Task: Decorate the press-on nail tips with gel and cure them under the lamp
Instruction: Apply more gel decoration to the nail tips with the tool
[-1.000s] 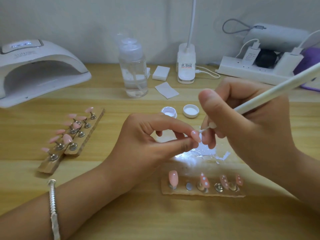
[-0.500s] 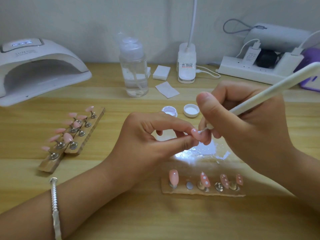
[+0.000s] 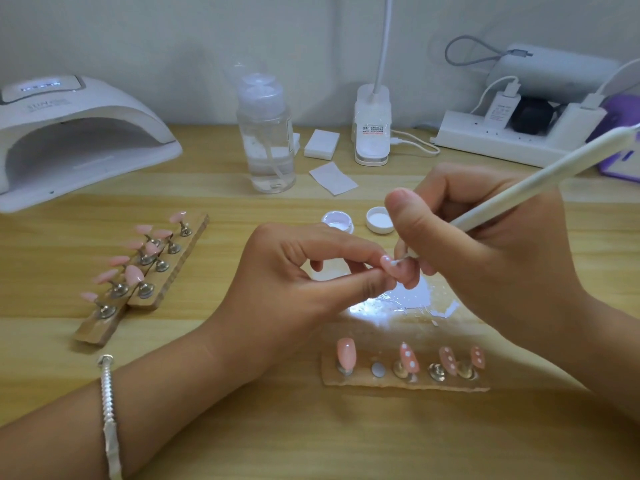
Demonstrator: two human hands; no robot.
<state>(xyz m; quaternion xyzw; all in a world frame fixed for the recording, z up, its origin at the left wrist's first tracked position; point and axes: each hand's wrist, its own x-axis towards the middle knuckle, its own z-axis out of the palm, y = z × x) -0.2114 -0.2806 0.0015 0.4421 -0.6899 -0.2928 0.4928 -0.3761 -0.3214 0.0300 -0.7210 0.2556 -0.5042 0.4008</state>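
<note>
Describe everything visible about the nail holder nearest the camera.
The holder is a flat tan strip, wood-like, lying crosswise on the table, nearer the camera than the left hand and right hand; neither touches it. Five spots run along it. From the left: a plain pink tip on a metal stand, a bare silver disc with no tip, then three pink tips with white dots on metal stands. A glossy clear sheet lies just beyond it.

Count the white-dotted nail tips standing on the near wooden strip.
3, all on the strip's right half: one dotted tip just right of the bare post, and two more close together at the right end. The plain pink tip is at the left end. None seems hidden.
</note>
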